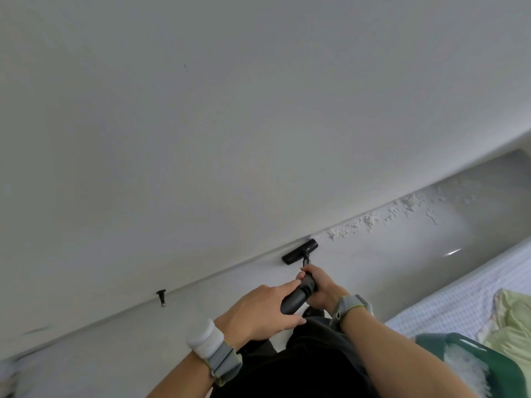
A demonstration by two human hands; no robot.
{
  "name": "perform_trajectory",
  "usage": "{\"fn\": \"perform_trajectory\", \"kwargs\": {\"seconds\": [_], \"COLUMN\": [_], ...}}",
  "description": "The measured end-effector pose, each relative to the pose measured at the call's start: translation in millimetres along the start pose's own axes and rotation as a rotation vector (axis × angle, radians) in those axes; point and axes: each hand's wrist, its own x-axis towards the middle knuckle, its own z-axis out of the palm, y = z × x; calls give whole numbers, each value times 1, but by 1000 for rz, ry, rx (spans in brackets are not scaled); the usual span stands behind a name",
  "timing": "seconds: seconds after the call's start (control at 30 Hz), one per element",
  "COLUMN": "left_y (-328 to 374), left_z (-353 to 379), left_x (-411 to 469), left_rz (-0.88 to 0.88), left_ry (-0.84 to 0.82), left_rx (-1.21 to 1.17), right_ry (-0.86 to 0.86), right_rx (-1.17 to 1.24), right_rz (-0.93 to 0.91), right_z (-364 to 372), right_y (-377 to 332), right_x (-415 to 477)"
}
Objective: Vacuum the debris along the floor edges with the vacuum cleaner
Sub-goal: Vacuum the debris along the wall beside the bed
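While both hands clasp the black wand [298, 294], the nozzle [300, 250] sits just ahead of them, set against the line where floor [373, 262] meets wall [201, 110]. The right hand [320, 285] is curled round the wand farther along, nearer the nozzle. The left hand [267, 308] wraps it behind that, nearer the body, thumb beneath and fingers over the top.

The nozzle's long axis runs along the floor edge, and the debris [370, 218] begins just beyond its right end, ahead and to the right of the right hand. The coming sweep therefore looks to be a slide rightward along the wall, with the right hand leading.

The debris shows as white flakes and crumbs, thick against the wall and thinning across the floor farther from the hands. Left of the left hand a small black doorstop [161, 295] juts at the wall's foot. Right of the right hand lie a checked bed [459, 294] and a green dustpan [488, 357].
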Motion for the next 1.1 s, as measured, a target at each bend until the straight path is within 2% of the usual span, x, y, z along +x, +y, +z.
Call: {"fn": "perform_trajectory", "kwargs": {"seconds": [0.2,0.33,0.47,0.83,1.1], "left_y": [26,41,73,141,150], "left_z": [3,11,14,14,10], "left_x": [28,54,93,192,201], "left_rz": [76,101,108,34,-59], "left_ry": [-54,-82,-108,-86,-24], "left_rx": [33,58,88,18,-61], "right_ry": [33,-9,-21,71,108], "right_rx": [77,139,205,76,-78], "right_rz": [-39,-54,-74,-52,-3], "right_z": [-26,-42,-62,-91,-72], "right_y": [-25,-43,-84,-218,-247], "right_x": [-12,-25,-32,3,21]}}
